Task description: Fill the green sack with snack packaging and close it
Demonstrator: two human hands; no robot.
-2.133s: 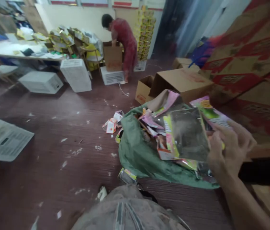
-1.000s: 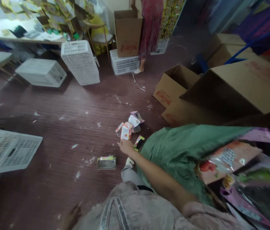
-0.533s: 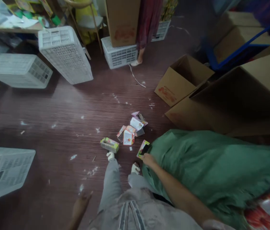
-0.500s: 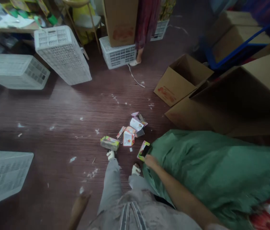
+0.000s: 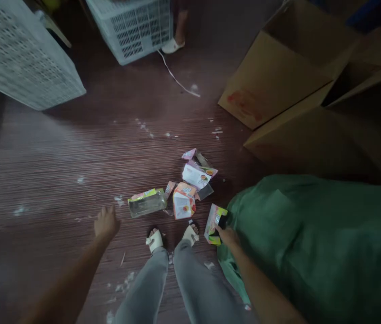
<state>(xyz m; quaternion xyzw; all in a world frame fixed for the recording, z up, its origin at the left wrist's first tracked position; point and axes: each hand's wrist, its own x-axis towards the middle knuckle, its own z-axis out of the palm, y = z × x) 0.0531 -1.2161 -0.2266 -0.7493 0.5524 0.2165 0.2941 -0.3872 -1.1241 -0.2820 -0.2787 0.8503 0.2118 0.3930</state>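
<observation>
The right hand (image 5: 227,235) pinches a packet (image 5: 215,218) on the floor beside the green sack (image 5: 312,243). The left hand (image 5: 106,222) hangs open, empty — near a clear packet (image 5: 147,202). Farther off lie more packets (image 5: 195,175), then cartons (image 5: 278,76) and crates (image 5: 21,54).

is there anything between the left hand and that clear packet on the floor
Nothing visible: only bare floor lies between the left hand and the clear packet. The right hand is already on the green-edged packet beside the green sack.
</observation>
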